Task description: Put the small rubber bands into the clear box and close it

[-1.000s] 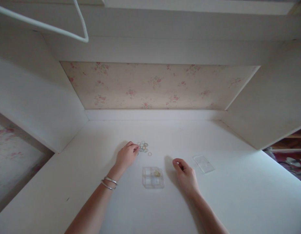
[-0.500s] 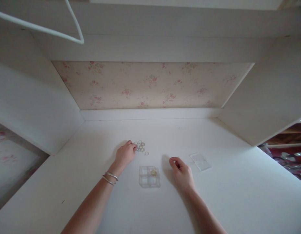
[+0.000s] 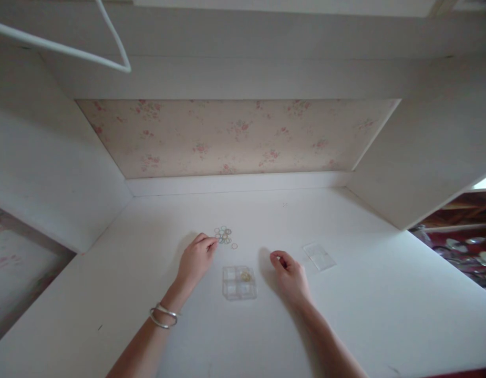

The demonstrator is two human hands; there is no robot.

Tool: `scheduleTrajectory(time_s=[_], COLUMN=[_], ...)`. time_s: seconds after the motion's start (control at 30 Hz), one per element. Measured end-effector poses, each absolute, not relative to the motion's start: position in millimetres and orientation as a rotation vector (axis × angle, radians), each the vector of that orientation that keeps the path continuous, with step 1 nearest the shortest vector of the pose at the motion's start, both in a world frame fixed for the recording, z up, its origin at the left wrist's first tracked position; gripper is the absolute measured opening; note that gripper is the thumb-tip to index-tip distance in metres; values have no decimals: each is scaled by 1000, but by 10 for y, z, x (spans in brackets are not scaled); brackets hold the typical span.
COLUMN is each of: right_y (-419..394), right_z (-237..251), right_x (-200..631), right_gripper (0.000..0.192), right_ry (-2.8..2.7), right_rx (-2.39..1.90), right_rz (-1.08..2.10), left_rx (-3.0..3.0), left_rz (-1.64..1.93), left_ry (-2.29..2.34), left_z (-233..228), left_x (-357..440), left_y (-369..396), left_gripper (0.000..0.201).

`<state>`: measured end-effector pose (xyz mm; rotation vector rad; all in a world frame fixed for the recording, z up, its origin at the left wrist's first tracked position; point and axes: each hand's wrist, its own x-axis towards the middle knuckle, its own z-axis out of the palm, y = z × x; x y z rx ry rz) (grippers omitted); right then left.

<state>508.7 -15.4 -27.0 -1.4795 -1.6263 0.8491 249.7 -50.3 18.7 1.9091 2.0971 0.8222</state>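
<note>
My left hand (image 3: 195, 258), with two bangles (image 3: 164, 316) at its wrist, is at the left edge of a small pile of thin rings (image 3: 223, 235). Its thumb and forefinger are pinched together beside the pile; whatever may be between them is too small to see. One single ring (image 3: 234, 245) lies apart, just below the pile. A clear box with four compartments (image 3: 239, 298) stands between my hands, and its upper right compartment holds gold-coloured rings (image 3: 246, 276). Right of the box, my right hand (image 3: 292, 278) is loosely curled above the white surface, with nothing visible in it.
A clear flat lid (image 3: 320, 256) lies on the white desk (image 3: 369, 310) beyond my right hand. White panels rise at both sides, with a flowered back wall (image 3: 238, 139). A white cable (image 3: 69, 50) hangs at upper left. A small dark mark (image 3: 100, 327) is on the desk.
My left hand has drawn slightly back from the pile, its wrist turned and bangles slid down the forearm. The right hand keeps its curl. The whole view has shifted a little.
</note>
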Motion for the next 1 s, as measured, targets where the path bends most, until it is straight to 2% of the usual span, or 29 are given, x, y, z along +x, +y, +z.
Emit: scheduleTrajectory(time_s=[0.17, 0.5, 0.77, 1.0], right_y=[-159, -187, -171, -155], right_z=[-259, -224, -248, -255], right_x=[5090, 5092, 5095, 5034], right_gripper=[37, 37, 38, 38], right_ry=[-1645, -1655, -1641, -1717], right_rx=[-1497, -1476, -1489, -1460], right_rz=[856, 845, 853, 932], left_rx=[1877, 1971, 1721, 1384], left_rz=[949, 750, 1059, 955], left_ry=[1809, 1641, 1721, 1786], left_z=[188, 198, 180, 19], left_x=[2791, 3037, 2612, 2186], left_y=[-889, -888, -847, -915], left_gripper=[29, 25, 32, 34])
